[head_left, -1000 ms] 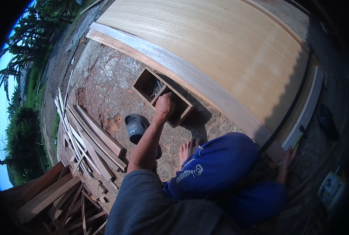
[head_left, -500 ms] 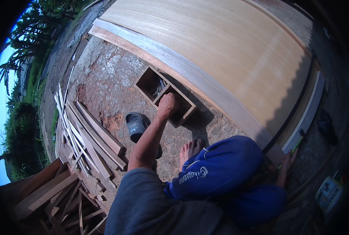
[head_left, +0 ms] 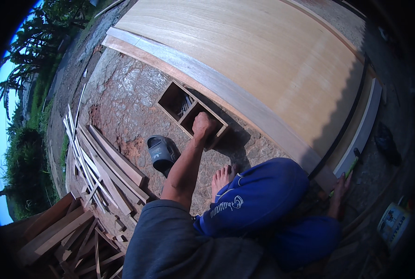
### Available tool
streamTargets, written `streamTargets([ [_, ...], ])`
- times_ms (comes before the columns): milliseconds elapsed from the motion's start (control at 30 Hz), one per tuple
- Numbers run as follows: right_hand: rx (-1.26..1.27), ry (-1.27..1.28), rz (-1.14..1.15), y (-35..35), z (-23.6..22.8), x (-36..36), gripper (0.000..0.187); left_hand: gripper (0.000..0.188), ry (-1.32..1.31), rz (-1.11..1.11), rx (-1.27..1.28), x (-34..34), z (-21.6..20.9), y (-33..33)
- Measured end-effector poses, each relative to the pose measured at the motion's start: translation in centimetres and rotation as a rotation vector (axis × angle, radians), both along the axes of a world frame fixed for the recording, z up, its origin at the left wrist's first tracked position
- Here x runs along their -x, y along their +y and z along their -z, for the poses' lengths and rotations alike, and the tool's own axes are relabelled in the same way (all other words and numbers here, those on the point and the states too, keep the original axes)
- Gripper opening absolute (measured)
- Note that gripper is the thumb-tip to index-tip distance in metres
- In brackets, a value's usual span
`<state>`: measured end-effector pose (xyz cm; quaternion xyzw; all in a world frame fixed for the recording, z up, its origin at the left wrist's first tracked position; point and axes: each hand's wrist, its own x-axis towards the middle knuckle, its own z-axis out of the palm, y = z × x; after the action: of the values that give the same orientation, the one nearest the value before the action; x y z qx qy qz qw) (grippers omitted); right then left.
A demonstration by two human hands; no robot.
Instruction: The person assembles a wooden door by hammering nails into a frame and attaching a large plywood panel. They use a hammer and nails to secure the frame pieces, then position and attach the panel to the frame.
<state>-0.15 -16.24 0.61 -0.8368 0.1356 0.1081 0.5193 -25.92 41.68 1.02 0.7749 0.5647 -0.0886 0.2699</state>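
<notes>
Left hand (head_left: 203,126) reaches into the near compartment of the two-bay wooden box (head_left: 192,115) on the ground at the panel's (head_left: 263,60) 7 o'clock edge, grip curled, contents unseen; right hand (head_left: 340,188) rests near green tool (head_left: 351,166); likely fetching fasteners.

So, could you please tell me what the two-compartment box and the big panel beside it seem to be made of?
The box, which the left hand reaches into, looks like plain unfinished wood: brown boards, matte. The panel looks like pale plywood or veneer, with long grain lines and a smooth bare face; which one is unclear.
</notes>
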Motion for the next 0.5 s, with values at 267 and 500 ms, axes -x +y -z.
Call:
streamTargets([
  [267, -0.028, 0.012, 0.009, 0.0, 0.0, 0.0, 0.063, 0.01, -0.895, -0.128, 0.446, 2.8, -2.7, -0.1],
  [500, -0.038, 0.047, 0.02, 0.0, -0.6, 0.2, 0.063, 0.01, -1.281, -0.28, 0.915, 4.4, -7.9, -2.4],
])
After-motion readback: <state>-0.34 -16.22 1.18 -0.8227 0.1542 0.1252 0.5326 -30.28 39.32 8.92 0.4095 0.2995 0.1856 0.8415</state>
